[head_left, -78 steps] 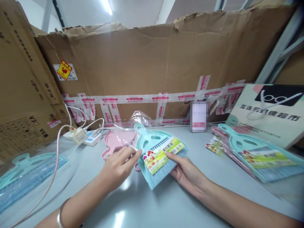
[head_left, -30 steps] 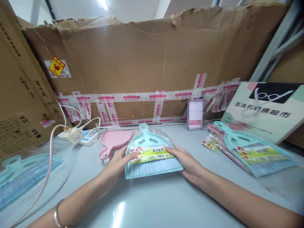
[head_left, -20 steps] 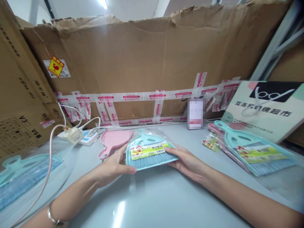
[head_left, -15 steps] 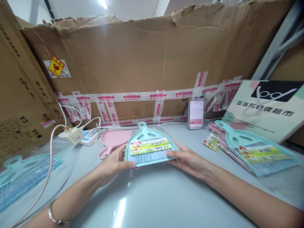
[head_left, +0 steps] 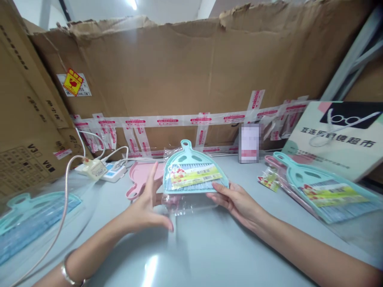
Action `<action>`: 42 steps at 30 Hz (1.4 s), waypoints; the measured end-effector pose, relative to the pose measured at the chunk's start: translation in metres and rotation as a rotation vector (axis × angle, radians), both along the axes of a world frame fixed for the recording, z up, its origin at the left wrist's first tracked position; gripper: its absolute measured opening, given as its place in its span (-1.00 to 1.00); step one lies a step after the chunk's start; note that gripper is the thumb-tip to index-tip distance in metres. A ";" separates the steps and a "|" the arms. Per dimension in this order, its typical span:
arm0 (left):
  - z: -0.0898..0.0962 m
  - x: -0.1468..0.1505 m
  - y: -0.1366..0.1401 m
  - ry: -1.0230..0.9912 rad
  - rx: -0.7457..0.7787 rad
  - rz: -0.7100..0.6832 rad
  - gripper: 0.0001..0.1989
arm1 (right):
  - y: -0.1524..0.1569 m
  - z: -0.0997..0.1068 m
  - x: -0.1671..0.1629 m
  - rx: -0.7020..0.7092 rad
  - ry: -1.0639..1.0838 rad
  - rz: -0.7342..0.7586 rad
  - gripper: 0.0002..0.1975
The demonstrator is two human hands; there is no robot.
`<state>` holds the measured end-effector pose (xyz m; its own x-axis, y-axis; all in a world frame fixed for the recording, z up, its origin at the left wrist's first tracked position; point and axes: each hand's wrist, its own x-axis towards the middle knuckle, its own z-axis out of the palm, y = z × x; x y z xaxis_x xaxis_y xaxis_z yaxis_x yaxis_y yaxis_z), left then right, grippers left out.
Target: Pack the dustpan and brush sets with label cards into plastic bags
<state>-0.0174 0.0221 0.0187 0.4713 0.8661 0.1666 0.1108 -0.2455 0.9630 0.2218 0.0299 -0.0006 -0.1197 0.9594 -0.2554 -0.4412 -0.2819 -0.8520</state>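
Observation:
A light-blue dustpan with a blue-bristled brush (head_left: 191, 165) and a printed card sits in a clear plastic bag, raised above the table. My right hand (head_left: 231, 199) pinches its lower right corner, thumb on the front and fingers beneath. My left hand (head_left: 148, 205) is beside its left edge, thumb and fingers spread wide, with no grip on the pack. The bag's loose clear end hangs below the dustpan. Behind my left hand lies a pink dustpan (head_left: 139, 177), partly covered by that hand and the pack.
Packed blue dustpan sets lie at the right (head_left: 329, 187) and at the left (head_left: 32, 219). A power strip (head_left: 115, 172) with cables stands back left. A blurred upright card (head_left: 249, 143), a paper bag (head_left: 338, 139) and a large cardboard box (head_left: 167, 79) line the back.
My left hand has let go of the pack's left side and opened, its thumb lower. The dustpan has risen and tilted more upright, and the bag's loose end shows beneath it.

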 end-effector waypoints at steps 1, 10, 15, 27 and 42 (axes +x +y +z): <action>-0.001 -0.001 0.000 0.072 0.090 0.002 0.03 | 0.000 0.000 0.000 0.002 -0.008 0.008 -0.81; -0.013 0.011 0.005 0.109 0.395 0.458 -0.86 | -0.007 0.000 0.000 0.290 -0.081 0.158 -0.47; -0.013 0.011 0.004 0.021 0.354 0.583 -0.90 | -0.005 -0.007 0.007 0.664 -0.199 0.216 0.25; -0.012 0.012 -0.001 -0.051 0.316 0.493 -0.94 | -0.011 0.000 0.007 0.680 -0.605 0.376 -0.73; -0.011 0.016 -0.003 0.057 0.382 0.582 -0.89 | -0.019 0.013 0.012 0.954 -1.303 0.077 -0.96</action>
<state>-0.0016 0.0187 0.0076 -0.0346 0.8662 0.4984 0.3745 -0.4512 0.8101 0.2340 0.0111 0.0124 -0.3625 0.8225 0.4382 0.6740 0.5561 -0.4863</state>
